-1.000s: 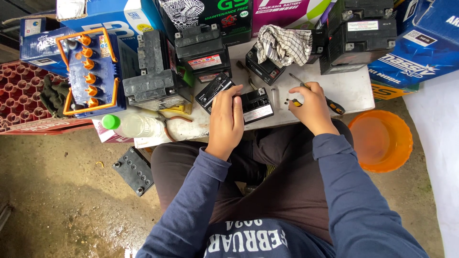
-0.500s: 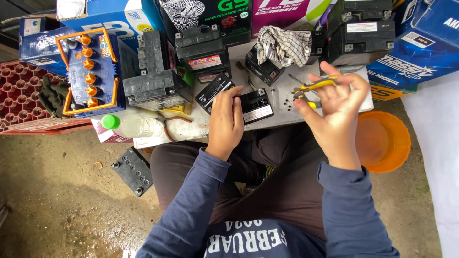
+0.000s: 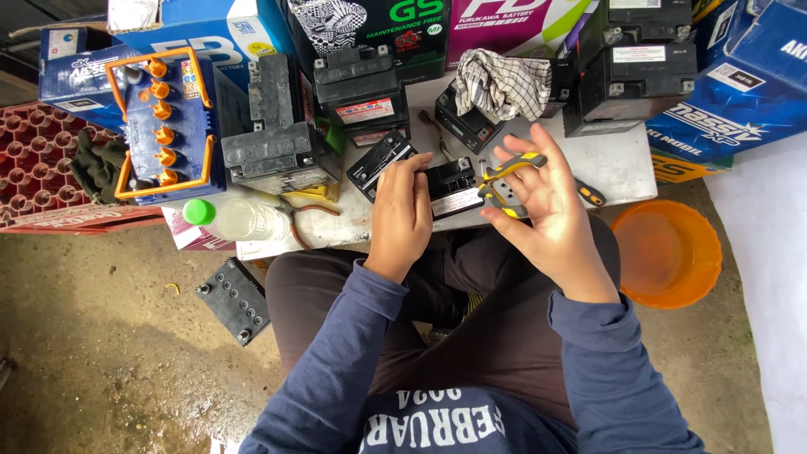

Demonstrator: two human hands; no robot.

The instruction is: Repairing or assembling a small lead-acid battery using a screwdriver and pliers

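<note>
My left hand (image 3: 402, 217) lies flat over a small black battery (image 3: 454, 187) at the near edge of a low white table (image 3: 622, 164), holding it down. My right hand (image 3: 546, 214) is lifted just right of that battery and grips a pair of pliers with yellow and grey handles (image 3: 503, 183), the handles spread between my fingers. A second small black battery (image 3: 378, 160) lies tilted beside my left hand.
Larger black batteries (image 3: 273, 126) and coloured cartons crowd the back. A checked cloth (image 3: 503, 82) drapes one battery. A blue battery with orange caps (image 3: 164, 126) stands left, a green-capped bottle (image 3: 235, 219) nearer. An orange basin (image 3: 666, 252) and another battery (image 3: 235, 298) sit on the floor.
My right hand picked the pliers up off the table, raised them, then brought them left toward the small battery. My left hand stayed on the battery.
</note>
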